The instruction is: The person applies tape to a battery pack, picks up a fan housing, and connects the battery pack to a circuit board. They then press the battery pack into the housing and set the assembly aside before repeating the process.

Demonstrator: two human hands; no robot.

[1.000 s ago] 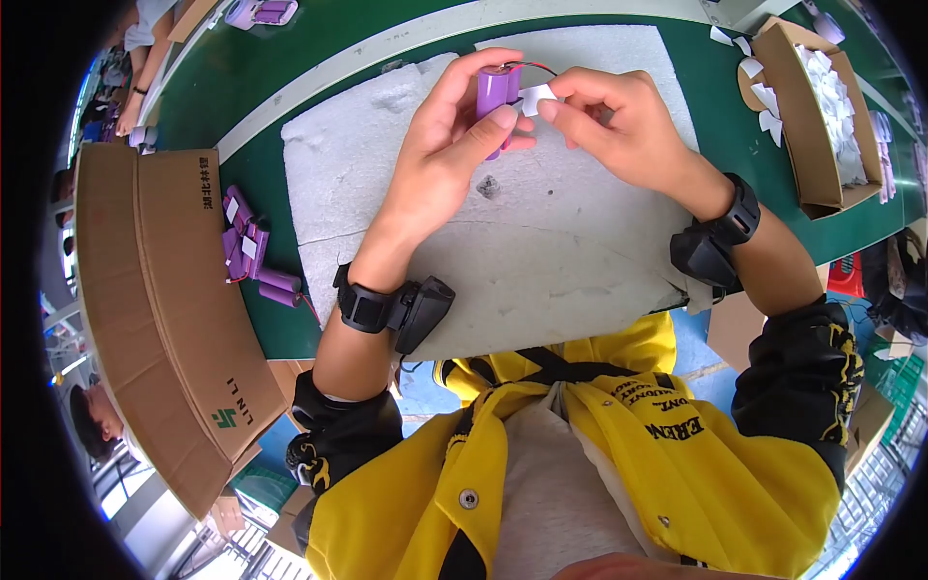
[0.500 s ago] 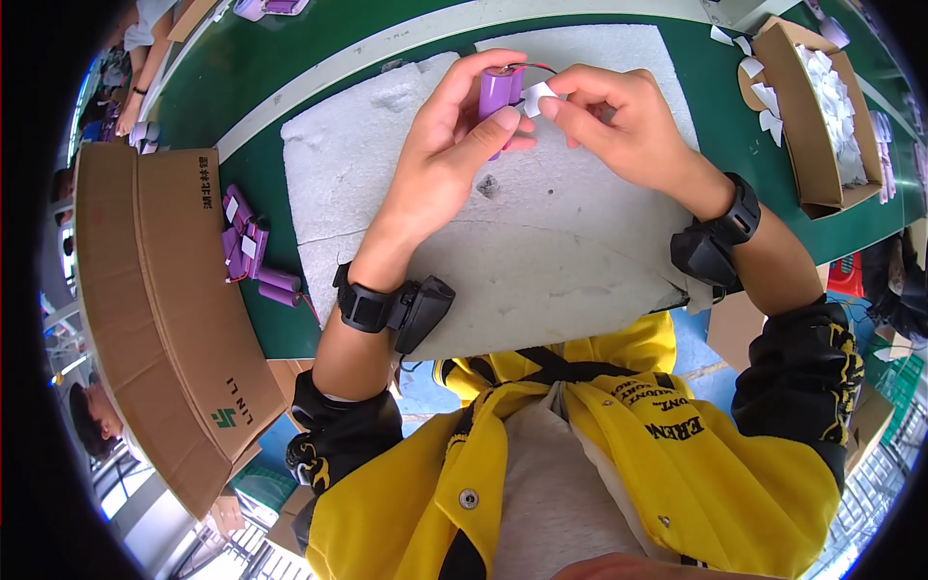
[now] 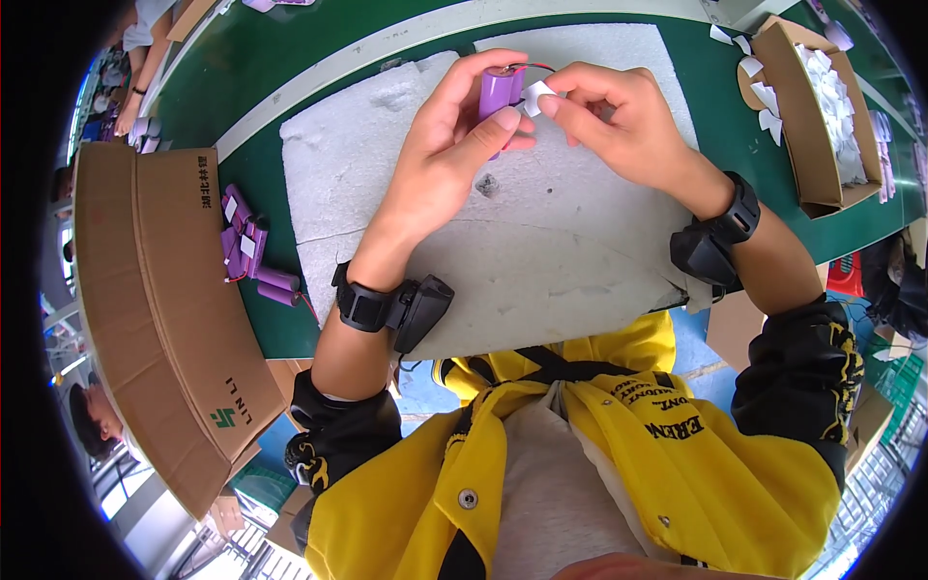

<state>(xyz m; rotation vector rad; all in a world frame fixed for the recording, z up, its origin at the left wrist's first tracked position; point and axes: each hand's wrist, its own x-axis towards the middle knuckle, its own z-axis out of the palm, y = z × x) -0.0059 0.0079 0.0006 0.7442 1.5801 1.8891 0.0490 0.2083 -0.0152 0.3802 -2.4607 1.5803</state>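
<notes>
My left hand (image 3: 454,145) is closed round a purple battery pack (image 3: 496,93), its thumb lying across the lower front of the wrap. Red and black wires come off the pack's top and arc over to the right. Beside the pack, my right hand (image 3: 619,121) pinches a small white paper piece (image 3: 538,98) between thumb and forefinger. The paper's left edge is close against the pack; whether it sticks to it I cannot tell. Both hands are raised over a worn white foam sheet (image 3: 551,261).
Several purple battery packs (image 3: 246,237), some with white patches, lie left of the foam beside a large cardboard box (image 3: 184,309). An open carton (image 3: 807,145) of white paper pieces stands at the right, with loose pieces (image 3: 767,100) next to it on the green table (image 3: 261,106).
</notes>
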